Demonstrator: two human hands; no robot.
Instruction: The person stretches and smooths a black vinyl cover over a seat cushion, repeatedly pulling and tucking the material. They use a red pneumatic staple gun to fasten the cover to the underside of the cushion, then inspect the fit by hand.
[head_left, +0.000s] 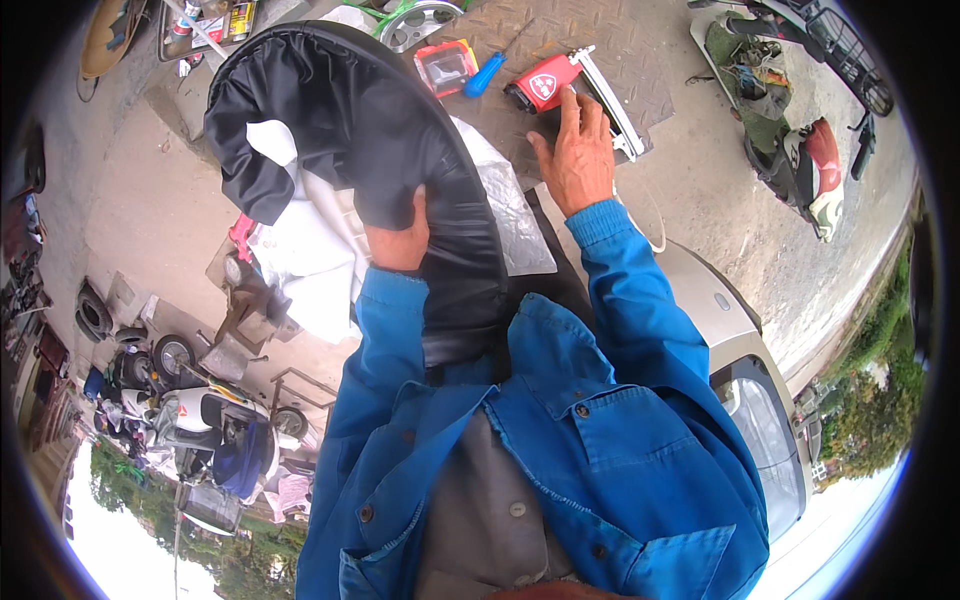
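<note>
A long seat covered in black vinyl (465, 240) lies across my lap, its loose cover gathered in folds at the far end. My left hand (400, 236) grips the vinyl cover from the inner side, the fingers hidden under a flap. White sheet material (319, 259) lies left of that hand. My right hand (577, 150) touches the red and silver staple gun (546, 81) with its fingertips; whether it grips the tool is not clear. The blue-handled screwdriver (485, 75) and a red-edged clear plastic box (444, 69) lie left of the staple gun.
Those tools rest on a textured metal plate (637, 82). Clear plastic sheeting (517, 217) lies beside the seat. A tray (169, 46) with cans stands at the upper left, a spoked wheel (174, 352) and scooters at the lower left, another scooter (780, 161) at the right.
</note>
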